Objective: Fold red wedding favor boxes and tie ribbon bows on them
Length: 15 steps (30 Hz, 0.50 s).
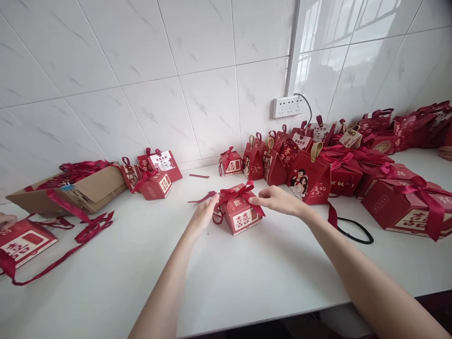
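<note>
A small red gift box (243, 221) with white panels and gold lettering stands on the table in front of me. A dark red satin ribbon (237, 190) is tied in a bow over its top. On the box's left side, my left hand (203, 214) is closed, its fingertips pinching the bow's left part. From the right, my right hand (280, 200) pinches a ribbon tail between thumb and finger. Both palms stay off the box, and some fingers are hidden behind the hands.
A cardboard box (95, 190) full of red ribbons stands at left. Finished gift boxes (155, 184) and many red gift bags (310, 176) line the wall. Another person's hand (7, 220) touches a gift box (28, 242) at far left. A black cord loop (356, 230) lies at right.
</note>
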Each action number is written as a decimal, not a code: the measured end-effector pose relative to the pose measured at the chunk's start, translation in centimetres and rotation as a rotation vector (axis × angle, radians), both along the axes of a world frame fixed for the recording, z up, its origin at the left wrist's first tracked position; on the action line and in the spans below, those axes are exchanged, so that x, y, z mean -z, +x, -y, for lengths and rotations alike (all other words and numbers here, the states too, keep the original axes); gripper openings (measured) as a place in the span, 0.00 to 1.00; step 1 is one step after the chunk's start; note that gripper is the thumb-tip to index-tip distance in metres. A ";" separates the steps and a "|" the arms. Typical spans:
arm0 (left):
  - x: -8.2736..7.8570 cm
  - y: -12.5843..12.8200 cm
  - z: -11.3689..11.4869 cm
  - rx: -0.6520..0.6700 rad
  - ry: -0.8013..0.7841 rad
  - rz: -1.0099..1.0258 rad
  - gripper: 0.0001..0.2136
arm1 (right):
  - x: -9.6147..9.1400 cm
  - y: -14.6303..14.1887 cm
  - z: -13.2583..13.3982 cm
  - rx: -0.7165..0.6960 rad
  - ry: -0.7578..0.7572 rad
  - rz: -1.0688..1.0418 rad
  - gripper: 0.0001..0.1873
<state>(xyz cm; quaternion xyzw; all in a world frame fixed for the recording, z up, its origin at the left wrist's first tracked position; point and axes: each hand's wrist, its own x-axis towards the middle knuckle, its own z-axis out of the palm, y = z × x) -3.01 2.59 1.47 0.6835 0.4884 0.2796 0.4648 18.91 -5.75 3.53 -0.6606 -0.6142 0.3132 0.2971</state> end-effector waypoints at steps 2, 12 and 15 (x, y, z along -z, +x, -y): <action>0.0 -0.4 -0.3 0.112 -0.168 0.037 0.23 | 0.0 0.5 0.1 -0.101 -0.121 0.005 0.26; -0.8 -1.4 -0.9 0.106 -0.309 0.557 0.14 | 0.5 2.2 0.0 -0.274 -0.025 -0.699 0.23; -1.1 -1.9 -1.5 -0.059 -0.364 0.753 0.14 | 0.7 3.3 -0.2 -0.203 0.047 -1.045 0.27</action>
